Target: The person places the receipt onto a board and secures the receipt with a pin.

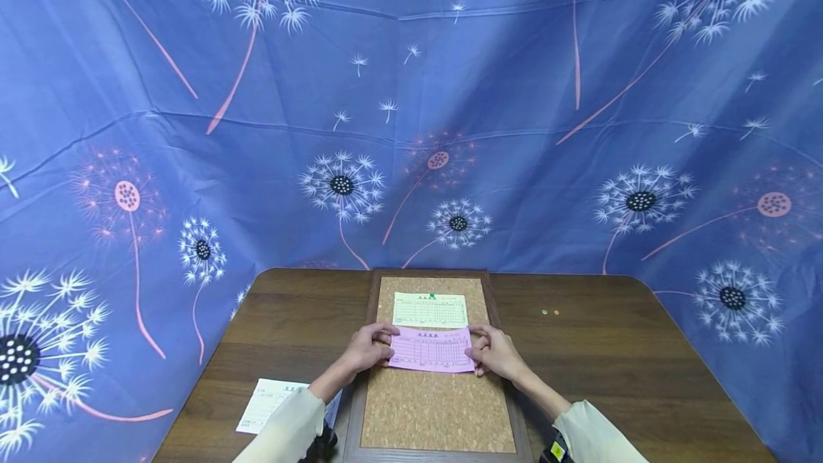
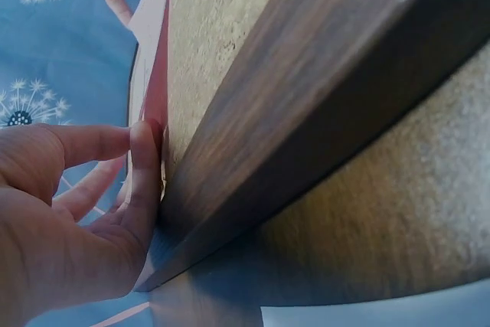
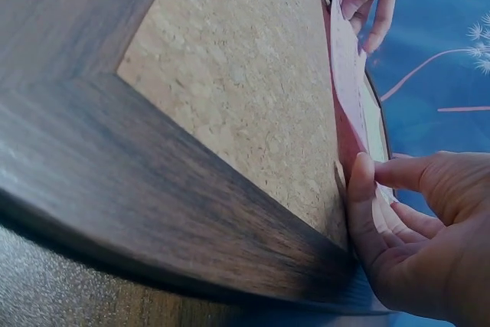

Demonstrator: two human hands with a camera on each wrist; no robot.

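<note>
A pink slip (image 1: 431,349) is held flat at the middle of the cork board (image 1: 437,406), pinched at its 9 o'clock edge by the left hand (image 1: 368,349) and at its 3 o'clock edge by the right hand (image 1: 494,352). A white slip (image 1: 430,309) is pinned just beyond it at 12 o'clock.

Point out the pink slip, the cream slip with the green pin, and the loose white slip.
pink slip (image 1: 431,350), head view, its middle.
cream slip (image 1: 429,311), head view, its middle.
white slip (image 1: 268,403), head view, its middle.

pink slip (image 1: 431,350), pale slip (image 1: 429,309), white sheet (image 1: 268,404), printed forms, none legible
</note>
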